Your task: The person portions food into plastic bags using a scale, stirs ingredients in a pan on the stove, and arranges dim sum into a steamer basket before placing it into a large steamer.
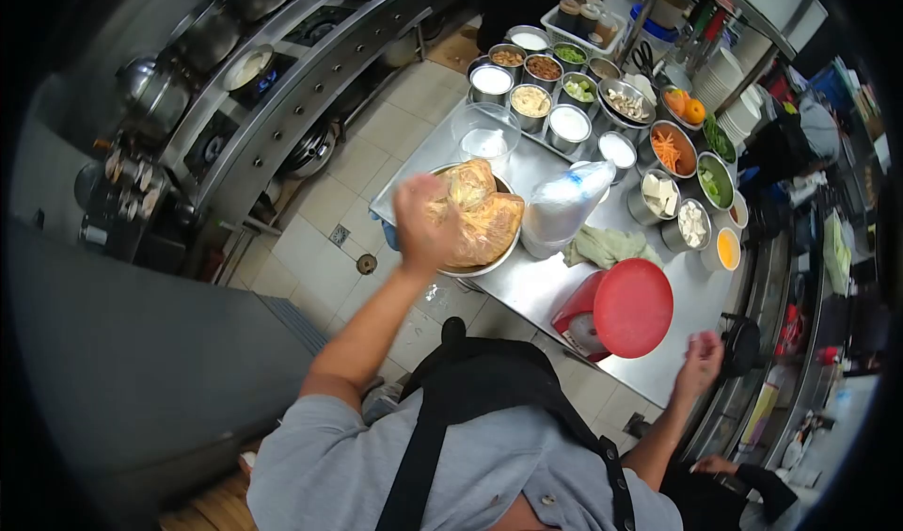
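Observation:
My left hand (425,225) is over the left side of a metal bowl (489,266), smeared by motion, so its fingers cannot be made out. Tied clear plastic bags of yellowish-brown food (484,230) fill that bowl. To the right of the bowl stands a stack wrapped in clear plastic (562,213), beside a crumpled green cloth (611,247). My right hand (699,366) hangs in the air right of a red kitchen scale (635,307), its fingers loosely bent and apart, with nothing seen in them.
A steel table (527,291) bears several metal pots of ingredients (569,126) and a clear round container (485,134). At left runs a stove (273,126) with pans and a lit burner. Another person (522,4) stands at the far end; another's hand (715,465) shows lower right.

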`<state>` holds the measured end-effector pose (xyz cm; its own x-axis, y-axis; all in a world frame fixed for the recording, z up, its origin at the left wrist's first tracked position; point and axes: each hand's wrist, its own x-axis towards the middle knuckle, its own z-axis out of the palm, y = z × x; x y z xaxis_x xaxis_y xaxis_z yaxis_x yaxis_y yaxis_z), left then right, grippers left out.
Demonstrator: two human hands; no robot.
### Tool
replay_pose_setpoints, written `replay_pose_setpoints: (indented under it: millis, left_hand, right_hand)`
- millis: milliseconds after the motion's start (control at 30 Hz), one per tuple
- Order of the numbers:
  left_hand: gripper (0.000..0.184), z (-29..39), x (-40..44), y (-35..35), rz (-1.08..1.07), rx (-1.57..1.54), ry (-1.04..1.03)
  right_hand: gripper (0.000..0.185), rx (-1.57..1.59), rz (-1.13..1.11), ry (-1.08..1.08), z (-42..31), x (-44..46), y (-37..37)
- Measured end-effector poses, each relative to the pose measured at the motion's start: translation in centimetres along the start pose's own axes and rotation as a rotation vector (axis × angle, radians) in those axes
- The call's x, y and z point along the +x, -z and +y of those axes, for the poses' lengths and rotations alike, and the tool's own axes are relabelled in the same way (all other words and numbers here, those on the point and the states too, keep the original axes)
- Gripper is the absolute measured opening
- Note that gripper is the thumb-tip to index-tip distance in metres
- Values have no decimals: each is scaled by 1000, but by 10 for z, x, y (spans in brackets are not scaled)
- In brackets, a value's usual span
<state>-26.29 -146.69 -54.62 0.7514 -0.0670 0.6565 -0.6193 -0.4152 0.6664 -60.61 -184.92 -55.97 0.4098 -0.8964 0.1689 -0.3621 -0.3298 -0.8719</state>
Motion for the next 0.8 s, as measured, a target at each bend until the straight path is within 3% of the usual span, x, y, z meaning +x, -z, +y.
replay_pose_setpoints:
  millis: [100,133,200,267,300,400,433,467,567,800]
  left_hand:
    - [42,-89,59,-21,-171,178,224]
    - [45,-112,74,-36,-246,203,246]
    - [48,-132,104,-67,-360,122,573]
    - [45,-158,116,-97,-398,216,480]
    - [43,-165,117,-107,-416,264,434]
    - [37,-165,118,-117,-542,134,633]
    - [36,-165,117,-117,-495,107,650]
    - [35,-167,116,-118,-452,79,666]
    - [33,-167,117,-106,-378,39,696]
    - [36,-207,124,-82,-509,-138,772]
  right_hand:
    - [56,182,56,246,-145,-35,-35]
    - [64,101,-45,367,-175,-45,-57]
    - [89,-16,-247,519,-218,-54,-114]
    - [106,-205,-372,644,-249,-52,-162]
    - [105,-199,-373,629,-250,-45,-184]
    - [101,-215,-460,507,-244,-21,-228]
    - [99,-225,-502,445,-241,-16,-237]
    - [85,-224,-457,503,-240,-13,-242]
    - [71,-188,-417,481,-241,-9,-255]
    - [63,-245,-176,555,-249,5,-316]
